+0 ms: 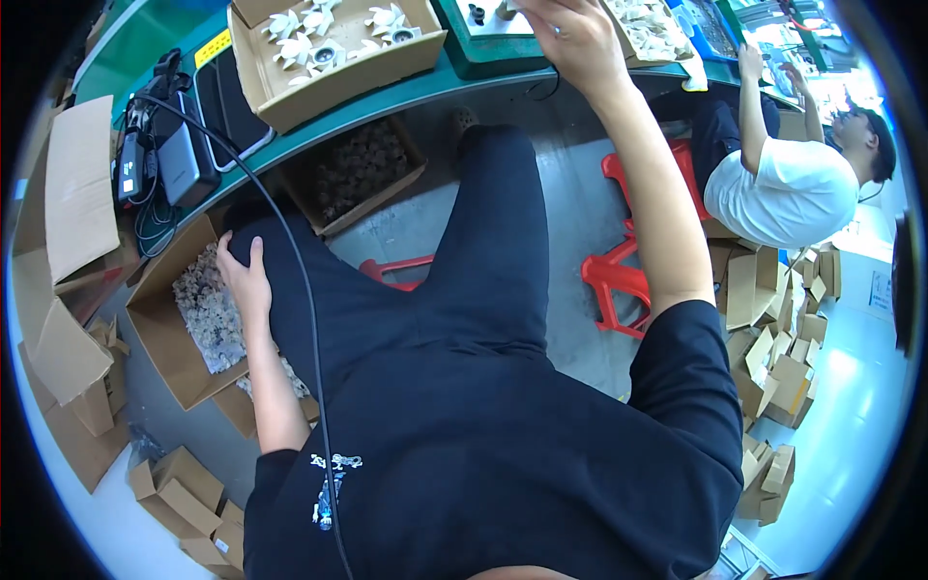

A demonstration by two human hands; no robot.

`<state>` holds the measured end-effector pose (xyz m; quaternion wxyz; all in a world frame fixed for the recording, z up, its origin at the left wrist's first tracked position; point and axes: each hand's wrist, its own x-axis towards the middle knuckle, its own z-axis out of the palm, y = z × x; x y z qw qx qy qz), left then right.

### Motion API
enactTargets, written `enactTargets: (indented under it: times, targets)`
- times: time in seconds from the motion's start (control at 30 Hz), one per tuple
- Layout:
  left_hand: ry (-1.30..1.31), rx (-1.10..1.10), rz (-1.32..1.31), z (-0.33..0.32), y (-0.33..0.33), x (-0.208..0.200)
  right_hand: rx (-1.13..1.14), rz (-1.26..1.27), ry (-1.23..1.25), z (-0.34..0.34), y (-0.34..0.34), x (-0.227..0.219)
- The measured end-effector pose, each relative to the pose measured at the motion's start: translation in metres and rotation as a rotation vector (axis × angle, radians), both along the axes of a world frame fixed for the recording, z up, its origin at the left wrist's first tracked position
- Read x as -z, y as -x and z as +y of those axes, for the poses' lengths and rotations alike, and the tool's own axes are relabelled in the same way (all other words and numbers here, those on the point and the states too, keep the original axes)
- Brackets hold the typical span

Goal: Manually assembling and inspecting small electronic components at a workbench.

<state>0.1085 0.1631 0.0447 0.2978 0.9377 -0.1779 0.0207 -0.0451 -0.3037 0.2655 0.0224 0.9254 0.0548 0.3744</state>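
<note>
My left hand rests against my left thigh, thumb spread from the fingers, holding nothing. Beside it stands an open cardboard box with a clear bag of small pale parts. My right hand reaches over the bench at the upper edge, above a green tray with a white plate. The picture cuts off its fingertips, so I cannot see whether they hold anything. Near them are a small black part and a small round part. White fan wheels lie in a cardboard tray to the left.
A black cable runs across my front. A power bank and wires lie at the bench's left end. Below the bench is a box of parts. Red stools and a seated co-worker are at right; cardboard boxes stand behind.
</note>
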Motion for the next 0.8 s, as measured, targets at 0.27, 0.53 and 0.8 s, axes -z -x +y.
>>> enactTargets:
  times: [0.27, 0.53, 0.8]
  targets:
    - [-0.089, 0.01, 0.123, -0.042, -0.021, -0.004, 0.18, -0.22, -0.723, -0.057, 0.024, 0.027]
    - [-0.05, -0.027, 0.137, -0.037, -0.024, 0.004, 0.319, 0.001, -0.91, -0.098, -0.029, 0.061]
    - [-0.056, -0.053, 0.145, -0.032, -0.015, -0.004, 0.01, -0.006, -0.898, -0.07, -0.012, 0.059]
